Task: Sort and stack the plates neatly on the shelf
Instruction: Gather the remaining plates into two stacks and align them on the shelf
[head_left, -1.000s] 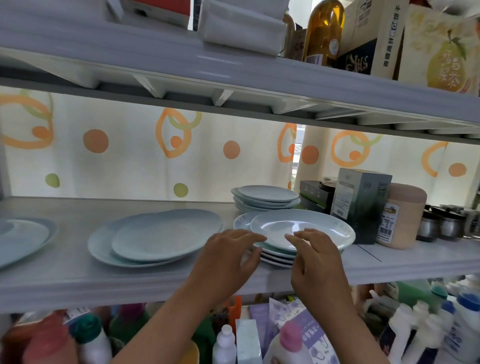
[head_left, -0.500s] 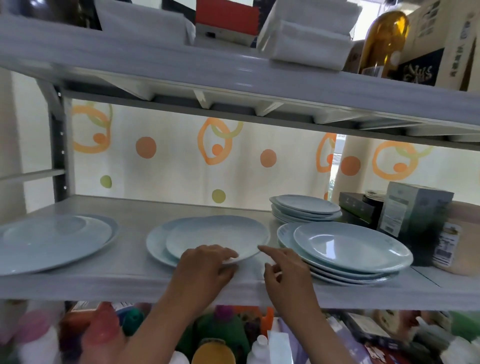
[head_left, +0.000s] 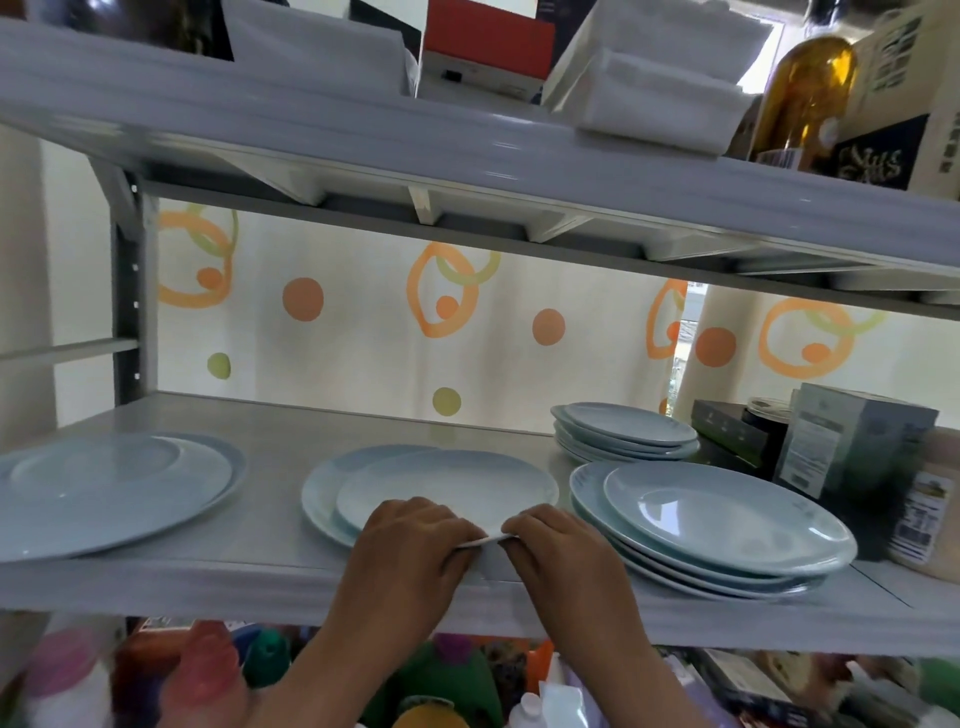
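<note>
Pale blue plates lie in several groups on the grey middle shelf (head_left: 156, 577). In the middle, two overlapping plates (head_left: 447, 488) sit near the front edge. My left hand (head_left: 410, 551) and my right hand (head_left: 561, 556) both pinch the near rim of the top one. At the left lie two large plates (head_left: 104, 488), one on the other. A stack of wide plates (head_left: 727, 519) stands at the right, with a smaller stack (head_left: 628, 431) behind it.
Dark and grey boxes (head_left: 852, 441) and a labelled jar (head_left: 930, 509) crowd the shelf's right end. The upper shelf (head_left: 467, 156) carries white boxes and an amber bottle (head_left: 800, 93). Bottles fill the shelf below. A patterned curtain hangs behind.
The view swung left. Both hands left the right stack, crossed to the middle pair of plates and closed on the top plate's near rim.
</note>
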